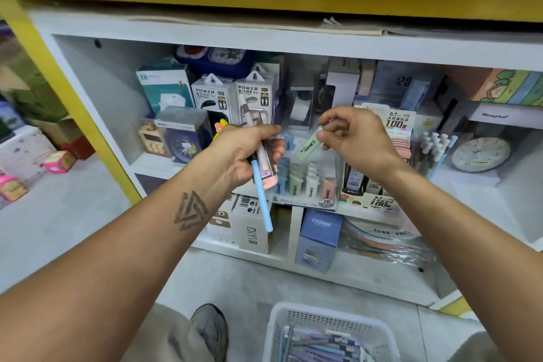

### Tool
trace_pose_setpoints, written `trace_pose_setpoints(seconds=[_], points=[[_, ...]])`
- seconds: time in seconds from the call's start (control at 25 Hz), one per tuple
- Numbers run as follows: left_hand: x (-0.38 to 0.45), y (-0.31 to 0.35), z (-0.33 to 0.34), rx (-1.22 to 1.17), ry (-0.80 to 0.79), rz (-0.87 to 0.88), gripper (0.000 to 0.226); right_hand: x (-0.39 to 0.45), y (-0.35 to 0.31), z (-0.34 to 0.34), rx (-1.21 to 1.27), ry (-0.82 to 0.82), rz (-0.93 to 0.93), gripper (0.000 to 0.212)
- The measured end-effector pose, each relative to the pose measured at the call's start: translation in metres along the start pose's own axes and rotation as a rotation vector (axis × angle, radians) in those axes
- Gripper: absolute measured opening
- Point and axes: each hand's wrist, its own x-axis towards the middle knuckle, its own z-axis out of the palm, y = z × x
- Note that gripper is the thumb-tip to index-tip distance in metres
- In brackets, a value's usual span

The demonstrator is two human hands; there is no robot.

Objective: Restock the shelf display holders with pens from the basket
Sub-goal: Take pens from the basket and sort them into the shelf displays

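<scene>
My left hand (244,153) grips a bundle of pens (266,166) in front of the shelf; a light blue pen (262,200) hangs down out of it, and yellow and orange tops stick out behind the hand. My right hand (357,138) pinches a pale green pen (308,146) by its upper end, tilted above the clear display holder (305,182), which has several pastel pens standing in it. The white basket (332,332) sits on the floor at the bottom with several purple and blue pens inside.
Power bank boxes (232,97) and other packaged goods crowd the back of the shelf. A lead refill display (370,185) stands right of the holder, and a cup of white and blue pens (435,147) is further right. A shoe (210,329) is left of the basket.
</scene>
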Motion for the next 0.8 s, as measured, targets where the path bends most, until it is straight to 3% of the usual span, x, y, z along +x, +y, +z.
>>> trace_pose_setpoints(seconds=[0.12,0.36,0.6,0.8], points=[[-0.001,0.002,-0.003,0.003,0.013,0.006,0.016,0.003,0.003,0.015,-0.206,0.037,-0.089,0.01],[-0.003,0.002,-0.004,0.013,0.033,-0.02,0.008,-0.002,0.008,0.041,-0.548,-0.149,-0.215,0.004],[-0.002,0.002,-0.007,0.009,0.041,-0.028,0.01,0.001,0.008,0.039,-0.634,-0.197,-0.195,0.003],[-0.003,0.002,-0.001,-0.001,0.044,-0.037,0.013,-0.001,0.009,0.039,-0.691,-0.278,-0.221,0.025]])
